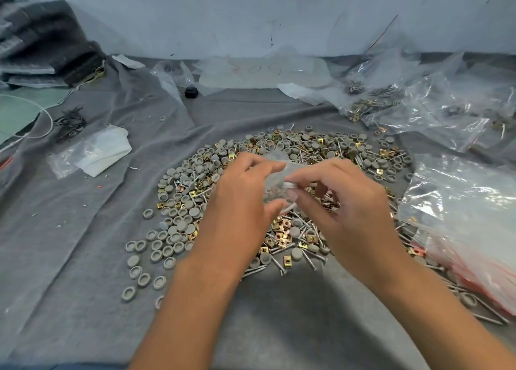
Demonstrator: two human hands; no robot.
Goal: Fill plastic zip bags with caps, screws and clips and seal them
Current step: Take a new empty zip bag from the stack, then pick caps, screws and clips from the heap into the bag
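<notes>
Left hand point(240, 193) and right hand point(343, 199) both pinching small clear zip bag point(275, 179) (blurred), each grip closed on it, above pile of caps, screws, clips point(279, 157) on grey-clothed bench point(83, 230)

A matt grey felt-like cloth point(83, 230) covers the table, creased and lightly fuzzy. On it at the centre lie matt grey plastic caps point(167, 251), dull silver metal screws point(279, 263) and shiny brass-coloured metal clips point(282, 241). Thin clear plastic, glossy and wrinkled, forms the small bag point(275, 185) between the hands, the stack of zip bags point(463, 216) at 3 o'clock and the filled bags point(391, 98) at 1 o'clock. At 10 o'clock, dark folded felt point(47, 42) looks coarse.
</notes>
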